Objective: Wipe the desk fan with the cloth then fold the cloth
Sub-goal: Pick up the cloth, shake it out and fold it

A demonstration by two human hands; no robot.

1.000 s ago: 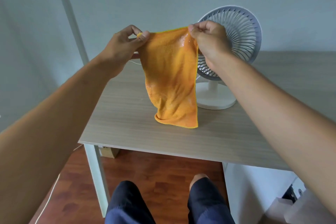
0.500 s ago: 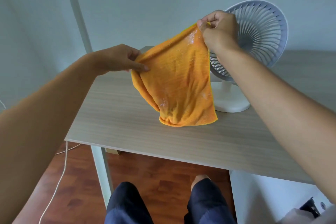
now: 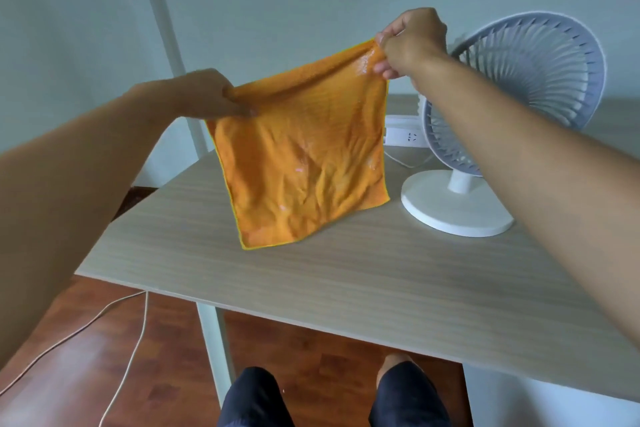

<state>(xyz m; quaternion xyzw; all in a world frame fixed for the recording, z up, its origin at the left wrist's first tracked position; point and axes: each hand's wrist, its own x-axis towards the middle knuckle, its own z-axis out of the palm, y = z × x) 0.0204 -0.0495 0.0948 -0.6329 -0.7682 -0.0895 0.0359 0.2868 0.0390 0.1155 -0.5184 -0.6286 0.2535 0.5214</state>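
Observation:
An orange cloth (image 3: 304, 163) hangs spread out above the wooden desk (image 3: 311, 281), its lower edge close to the desktop. My left hand (image 3: 204, 94) pinches its upper left corner and my right hand (image 3: 408, 42) pinches the upper right corner, held higher. The top edge sags and rolls between my hands. A white desk fan (image 3: 519, 94) with a round grille stands upright on its disc base to the right of the cloth, behind my right forearm.
A white power strip (image 3: 403, 137) with a cord lies on the desk behind the cloth, beside the fan. A white cable (image 3: 117, 357) trails over the wooden floor at the left. My knees show below the desk's front edge. A white pole rises behind the desk.
The bunched cloth has been pulled wide into a flat square. My left hand moved left and down along the top edge; my right hand kept its corner.

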